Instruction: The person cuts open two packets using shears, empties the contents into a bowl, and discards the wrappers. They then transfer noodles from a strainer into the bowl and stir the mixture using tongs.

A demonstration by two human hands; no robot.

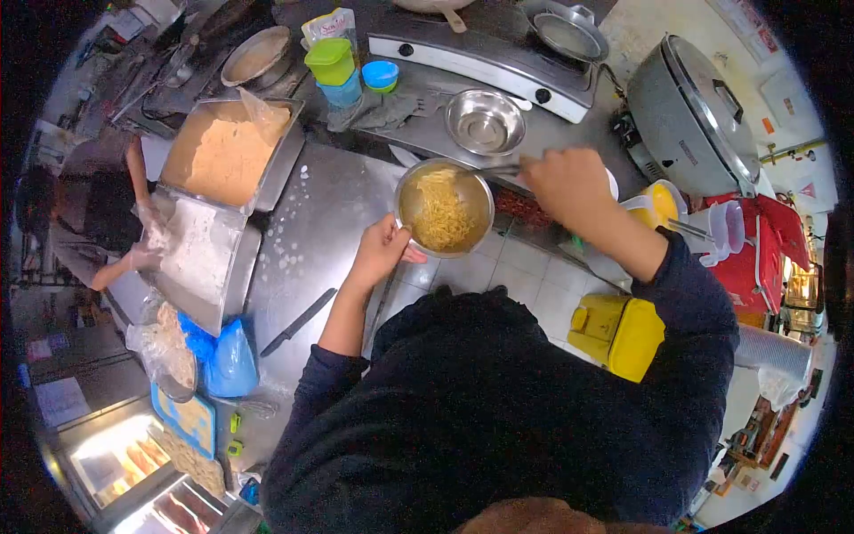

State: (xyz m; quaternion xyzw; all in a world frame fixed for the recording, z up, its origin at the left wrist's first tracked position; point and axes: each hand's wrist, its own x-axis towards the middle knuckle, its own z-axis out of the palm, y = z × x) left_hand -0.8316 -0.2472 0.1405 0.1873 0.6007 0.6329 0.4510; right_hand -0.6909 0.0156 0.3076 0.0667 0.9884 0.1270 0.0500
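L hand (382,254) fingers curled on near rim of steel bowl (399,201), thumb at its edge, holding it over counter (325,222) edge, just in front of stove. Bowl has yellow noodles (442,212). R hand (569,182) closed tight on thin metal utensil (503,168), tip reaching into bowl. Empty bowl (485,122) just behind. Knife (298,321) flat on counter, left of L forearm.

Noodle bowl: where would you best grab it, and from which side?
Probably the rim of the noodle bowl, near-left edge, where the left hand grips it: no handle shows, and the right hand works a utensil over the right side.
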